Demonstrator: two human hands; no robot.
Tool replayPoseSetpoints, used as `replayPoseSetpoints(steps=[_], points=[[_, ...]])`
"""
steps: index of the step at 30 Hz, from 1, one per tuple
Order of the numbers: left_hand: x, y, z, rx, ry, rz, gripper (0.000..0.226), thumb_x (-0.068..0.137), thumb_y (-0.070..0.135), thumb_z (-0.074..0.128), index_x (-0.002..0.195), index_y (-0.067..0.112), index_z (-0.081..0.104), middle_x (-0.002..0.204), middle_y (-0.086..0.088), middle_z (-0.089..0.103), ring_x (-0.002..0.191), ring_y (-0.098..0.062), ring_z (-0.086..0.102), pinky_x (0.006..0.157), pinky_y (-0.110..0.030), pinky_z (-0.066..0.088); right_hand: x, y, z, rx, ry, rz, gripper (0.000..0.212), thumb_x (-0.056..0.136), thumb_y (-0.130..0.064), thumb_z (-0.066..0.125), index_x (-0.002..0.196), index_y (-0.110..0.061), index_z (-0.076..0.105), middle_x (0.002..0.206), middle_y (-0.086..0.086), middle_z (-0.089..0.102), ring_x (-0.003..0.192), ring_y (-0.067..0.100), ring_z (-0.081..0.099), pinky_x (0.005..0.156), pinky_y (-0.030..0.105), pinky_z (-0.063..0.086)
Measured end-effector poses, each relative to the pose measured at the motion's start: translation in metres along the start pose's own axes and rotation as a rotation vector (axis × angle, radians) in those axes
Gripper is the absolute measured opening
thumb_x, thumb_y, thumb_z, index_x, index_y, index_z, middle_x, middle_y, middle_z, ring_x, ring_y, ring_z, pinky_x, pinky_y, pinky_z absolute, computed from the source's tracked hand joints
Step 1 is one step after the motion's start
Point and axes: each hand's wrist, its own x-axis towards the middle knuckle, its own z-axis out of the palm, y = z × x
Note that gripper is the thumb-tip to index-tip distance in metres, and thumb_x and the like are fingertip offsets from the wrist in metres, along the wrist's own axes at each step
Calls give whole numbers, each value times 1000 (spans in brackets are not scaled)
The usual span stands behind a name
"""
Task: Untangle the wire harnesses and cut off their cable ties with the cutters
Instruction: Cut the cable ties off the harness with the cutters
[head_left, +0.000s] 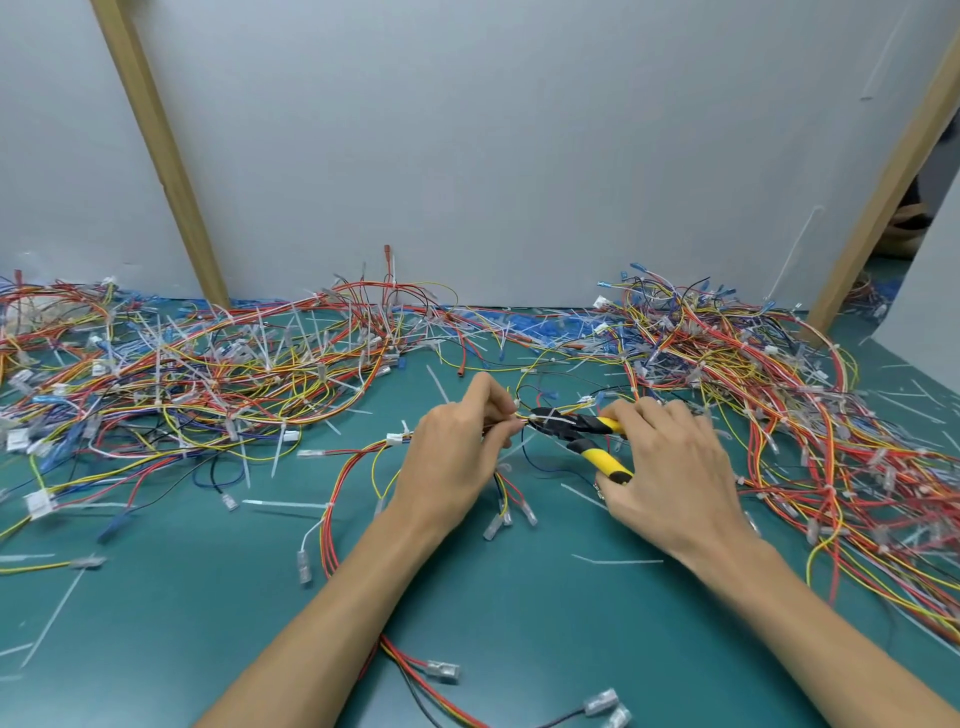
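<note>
Wire harness (337, 499) of red, yellow and black leads lies on the green counter (208, 597), one end lifted into the left hand (452, 462). From there it loops out to the left of the fingers (496, 405) and runs back toward the person beneath the left forearm. The left thumb and fingers are curled and pinch the leads at their tips.

Just right of that pinch is the black head of the cutters (571, 423), with a white cable tie (558, 417) lying across it. Whether the blades have met on the tie cannot be told. The right hand (670, 467) grips the cutters, its fingers (649, 410) bent over the upper yellow handle and the thumb against the lower one; the two handles stand spread apart.

Short leads with clear terminals (498, 519) hang below the left fingers and rest on the counter.

Far left of the left fingers sprawls a tangled heap (208, 374) of harnesses bristling with white ties. Beyond the right fingers lies a second heap (753, 374). Loose tie offcuts (283, 504) lie scattered around both hands. Behind everything stands a grey wall panel (467, 156), with a wooden post (156, 145) leaning against it.
</note>
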Motion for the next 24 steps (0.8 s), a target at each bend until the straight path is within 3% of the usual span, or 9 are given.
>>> replayPoseSetpoints(steps=[9, 18, 24], points=[[1, 2, -4, 27, -40, -43, 26, 92, 17, 70, 92, 26, 46, 81, 7, 72, 74, -14, 71, 77, -40, 55, 0, 2, 2, 14, 59, -27, 48, 70, -39, 80, 111, -20, 64, 96, -1, 63, 88, 28, 53, 77, 42, 45], [0, 4, -4, 114, -73, -13, 16, 95, 20, 67, 100, 18, 52, 90, 6, 74, 81, -20, 71, 77, -42, 53, 0, 2, 0, 9, 54, -51, 37, 72, -33, 84, 104, -19, 70, 84, -1, 67, 77, 29, 57, 67, 38, 48], [-1, 4, -5, 100, -74, -20, 18, 95, 20, 67, 101, 19, 50, 89, 7, 75, 81, -20, 71, 78, -42, 53, -1, -1, -3, 56, 11, -49, 31, 75, -33, 80, 98, -19, 64, 80, -3, 63, 76, 27, 58, 61, 35, 45]])
